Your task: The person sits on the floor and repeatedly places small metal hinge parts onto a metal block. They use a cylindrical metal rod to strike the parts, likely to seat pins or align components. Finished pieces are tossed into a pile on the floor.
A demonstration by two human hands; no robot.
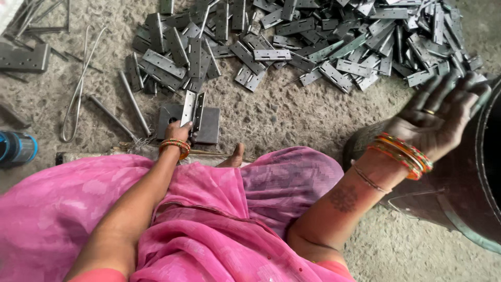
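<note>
My left hand (pixel 179 130) grips the near end of a folded metal hinge (pixel 192 108) that rests on a dark square steel block (pixel 210 125) on the ground. My right hand (pixel 441 112) is raised at the right with palm up and fingers spread, holding nothing, just over the rim of a large dark metal drum (pixel 469 193). A big pile of grey metal hinge plates (pixel 313 42) lies on the floor beyond both hands.
Thin steel rods (pixel 133 102) and a bent wire loop (pixel 78 89) lie left of the block. A blue bottle (pixel 16 148) sits at the far left edge. Pink cloth (pixel 224 219) covers my lap, with a bare toe (pixel 236 155) showing.
</note>
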